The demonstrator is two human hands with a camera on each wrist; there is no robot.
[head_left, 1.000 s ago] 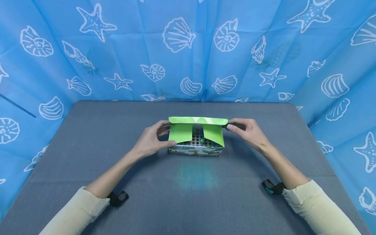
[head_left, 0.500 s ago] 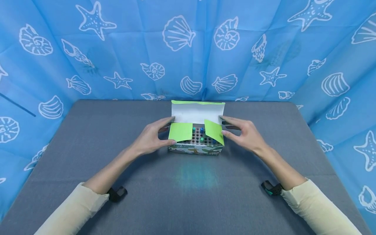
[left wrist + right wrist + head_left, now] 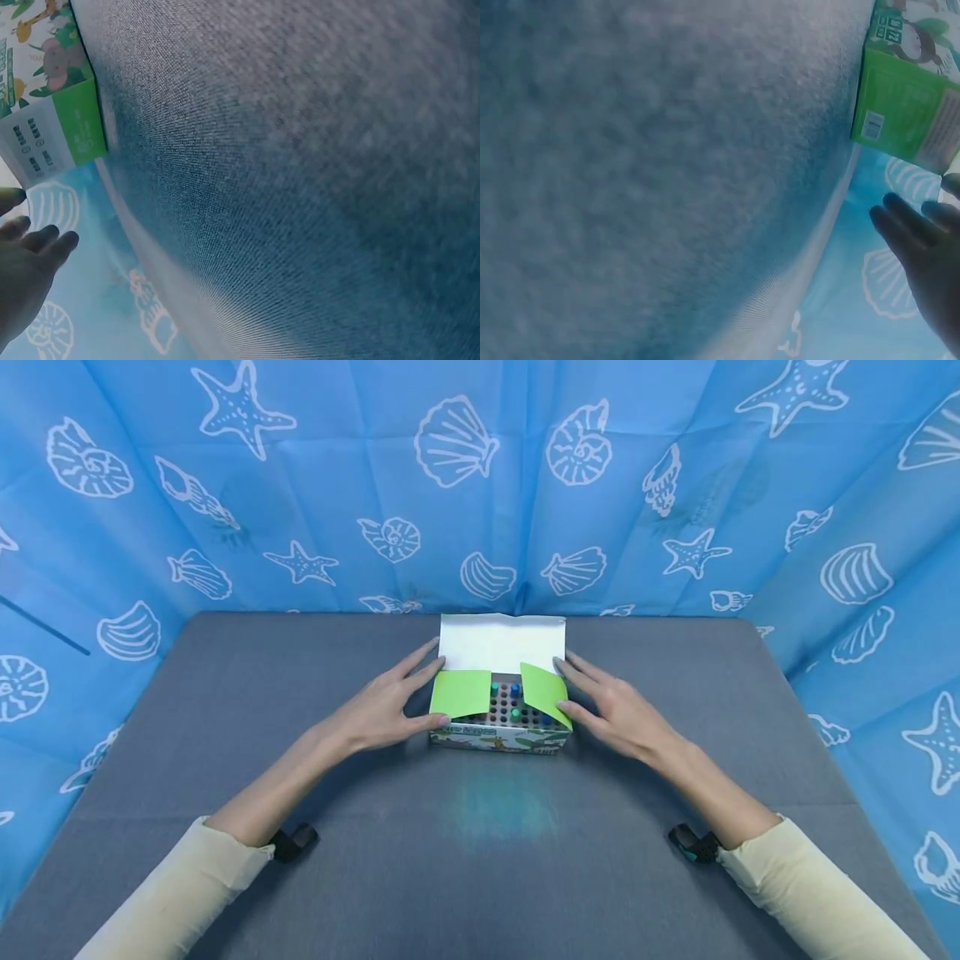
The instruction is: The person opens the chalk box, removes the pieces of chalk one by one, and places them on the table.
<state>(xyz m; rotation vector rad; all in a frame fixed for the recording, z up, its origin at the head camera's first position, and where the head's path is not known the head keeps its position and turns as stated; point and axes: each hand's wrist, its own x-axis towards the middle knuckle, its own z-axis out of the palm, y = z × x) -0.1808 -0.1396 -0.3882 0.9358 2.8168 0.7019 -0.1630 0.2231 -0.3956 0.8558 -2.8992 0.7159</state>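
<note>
A cardboard box [image 3: 498, 740] with printed animals on its front stands on the table, its white-lined lid [image 3: 501, 643] raised at the back. Two green side flaps, the left flap [image 3: 461, 693] and the right flap [image 3: 546, 695], partly cover a holed insert [image 3: 503, 705]. Several blue- and green-capped pieces stick up from the holes. My left hand [image 3: 386, 706] has its thumb at the box's front left corner and its spread fingers near the lid's left edge. My right hand [image 3: 618, 714] touches the right flap with its thumb, fingers extended beside the lid's right edge.
A grey cloth covers the table [image 3: 495, 877]. Behind it and at both sides hangs a blue curtain [image 3: 337, 485] with white shells and starfish. Dark bands, one of them a left wrist band [image 3: 294, 843], sit below the cuffs.
The lid has swung up and back from over the flaps, showing its white inside and more of the insert. Both hands' fingers have straightened; the right thumb has moved onto the right flap.
</note>
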